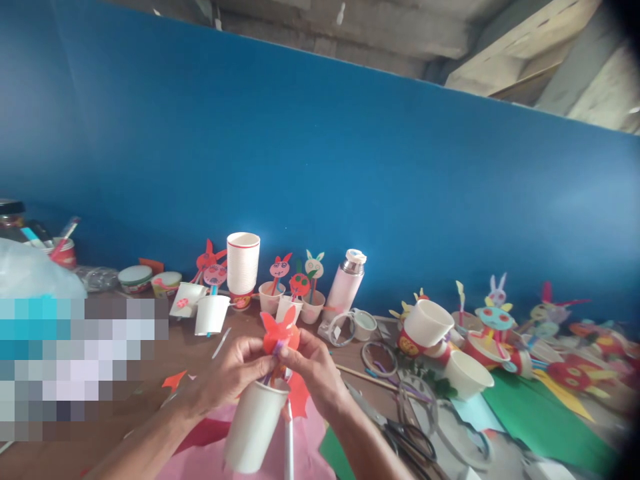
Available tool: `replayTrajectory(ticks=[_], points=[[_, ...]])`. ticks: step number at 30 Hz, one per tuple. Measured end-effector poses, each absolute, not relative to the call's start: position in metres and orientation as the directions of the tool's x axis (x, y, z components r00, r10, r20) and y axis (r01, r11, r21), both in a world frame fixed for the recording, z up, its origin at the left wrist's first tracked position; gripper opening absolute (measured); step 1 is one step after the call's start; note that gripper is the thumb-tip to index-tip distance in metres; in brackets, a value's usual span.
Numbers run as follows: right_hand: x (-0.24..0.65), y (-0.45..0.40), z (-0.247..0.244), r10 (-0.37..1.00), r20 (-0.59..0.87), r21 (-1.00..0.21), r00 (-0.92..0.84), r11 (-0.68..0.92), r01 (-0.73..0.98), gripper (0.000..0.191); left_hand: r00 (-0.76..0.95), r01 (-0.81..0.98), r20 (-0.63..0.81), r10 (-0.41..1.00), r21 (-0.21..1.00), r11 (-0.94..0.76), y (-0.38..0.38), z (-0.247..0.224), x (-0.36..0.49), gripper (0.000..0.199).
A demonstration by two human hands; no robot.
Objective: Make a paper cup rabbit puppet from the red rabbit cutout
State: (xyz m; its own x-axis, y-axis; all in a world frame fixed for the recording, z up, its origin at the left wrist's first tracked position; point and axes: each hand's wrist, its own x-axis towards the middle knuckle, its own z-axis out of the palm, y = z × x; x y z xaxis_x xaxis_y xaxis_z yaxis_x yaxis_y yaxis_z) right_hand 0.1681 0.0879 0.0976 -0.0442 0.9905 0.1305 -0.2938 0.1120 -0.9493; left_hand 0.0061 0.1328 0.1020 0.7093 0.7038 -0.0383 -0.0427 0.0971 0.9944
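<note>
A red paper rabbit head (pixel 280 330) with two pointed ears is pinched between my two hands. My left hand (pixel 243 363) grips its left side, thumb and fingers closed. From the right, my right hand (pixel 313 363) is closed on it too, its thumb pressing near a small purple piece at the lower middle. Just below, a white paper cup (pixel 257 427) leans tilted, with sticks showing at its mouth. A white pen-like stick (pixel 289 440) points down below my right hand. Red paper (pixel 299 395) and pink paper (pixel 200 460) lie underneath.
Behind stand stacked paper cups (pixel 243 267), a pink thermos (pixel 345 287) and several cups with paper animal heads. Black scissors (pixel 413 437), tape rolls (pixel 380 358) and green paper (pixel 540 413) lie at right. A blue wall (pixel 320 147) closes the back. The left side is partly pixelated.
</note>
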Motion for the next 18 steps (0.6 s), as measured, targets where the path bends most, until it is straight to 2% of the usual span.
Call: replayTrajectory(ticks=[3,8,10,14,18], points=[[0.176,0.091,0.094,0.974,0.216,-0.962,0.062,0.223,-0.160,0.031,0.737,-0.096,-0.043,0.674,0.981,0.169,0.131,0.110,0.004,0.025],[0.188,0.093,0.097,0.909,0.366,-0.930,0.200,0.365,0.045,0.011,0.740,-0.105,-0.072,0.668,0.970,0.221,0.132,0.116,0.004,0.019],[0.189,0.092,0.099,0.869,0.466,-0.881,0.166,0.438,0.180,0.010,0.732,-0.095,-0.090,0.675,0.968,0.232,0.133,0.114,0.005,0.019],[0.189,0.090,0.100,0.766,0.643,-0.682,0.019,0.562,0.468,0.021,0.729,-0.066,-0.094,0.678,0.976,0.207,0.134,0.108,0.004,0.021],[0.193,0.089,0.100,0.741,0.669,-0.593,-0.062,0.582,0.557,0.024,0.730,-0.020,-0.115,0.674,0.982,0.189,0.136,0.103,0.002,0.024]])
